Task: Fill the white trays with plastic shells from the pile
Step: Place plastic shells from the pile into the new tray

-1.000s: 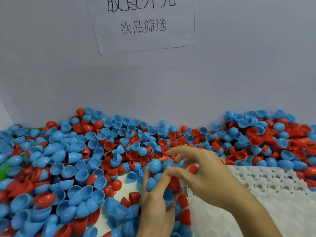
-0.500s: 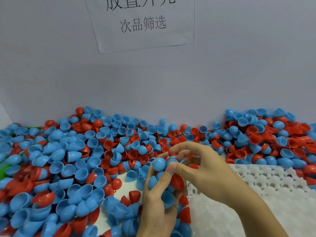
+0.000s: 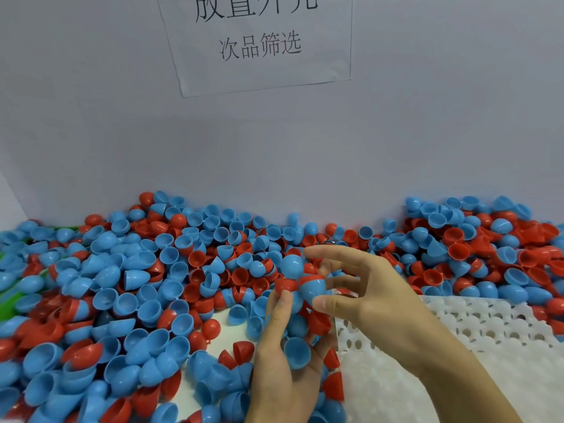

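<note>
Behind hands (image 3: 378,303), shell pile (image 3: 146,279), paper sign (image 3: 259,41)

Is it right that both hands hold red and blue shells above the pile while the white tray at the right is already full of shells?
Not quite. The head view shows the white tray with its visible pockets empty. The rest holds: the left hand and right hand hold red and blue shells above the pile.

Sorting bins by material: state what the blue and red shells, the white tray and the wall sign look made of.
Shells: thin moulded plastic, smooth and slightly glossy, with soft highlights on their domes.
White tray: apparently flexible translucent plastic, matte, with moulded round pockets and holes.
Wall sign: probably paper, flat and matte, printed in black.
</note>
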The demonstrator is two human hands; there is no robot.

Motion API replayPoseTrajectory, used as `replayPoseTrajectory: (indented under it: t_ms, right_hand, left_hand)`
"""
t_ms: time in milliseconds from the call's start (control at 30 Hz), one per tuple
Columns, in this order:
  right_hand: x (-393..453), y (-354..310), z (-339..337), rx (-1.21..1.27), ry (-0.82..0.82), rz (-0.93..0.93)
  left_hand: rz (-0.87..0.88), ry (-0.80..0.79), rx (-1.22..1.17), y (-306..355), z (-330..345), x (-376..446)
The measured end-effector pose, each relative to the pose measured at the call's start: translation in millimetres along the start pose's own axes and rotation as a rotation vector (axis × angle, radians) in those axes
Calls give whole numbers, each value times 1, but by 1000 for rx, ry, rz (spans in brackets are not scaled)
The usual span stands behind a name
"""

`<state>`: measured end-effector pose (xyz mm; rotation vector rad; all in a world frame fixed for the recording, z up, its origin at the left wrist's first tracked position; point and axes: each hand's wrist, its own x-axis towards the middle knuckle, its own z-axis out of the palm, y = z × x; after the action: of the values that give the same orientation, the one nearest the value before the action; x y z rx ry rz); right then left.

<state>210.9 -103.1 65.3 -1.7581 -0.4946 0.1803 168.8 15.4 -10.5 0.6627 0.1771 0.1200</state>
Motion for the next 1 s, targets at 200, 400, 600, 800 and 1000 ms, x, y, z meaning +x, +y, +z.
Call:
replayPoseTrajectory:
  t_ms: [200,400,600,800,1000]
  right_hand:
    - [0,2,2,-176,-31,-68]
    - [0,2,3,-321,-80,-96]
    - [2,5,2,-325,-12,-66]
    - [1,9,3,-412,-77,0]
    - [3,8,2,-402,85,-102]
  left_hand:
    - [-4,63,-44,-1,2,2]
    - [2,138,-55,-1,0,2]
    - [28,137,-23,0,4,3]
    - [8,113,46,-1,3,4]
    - [61,62,34,1,5,2]
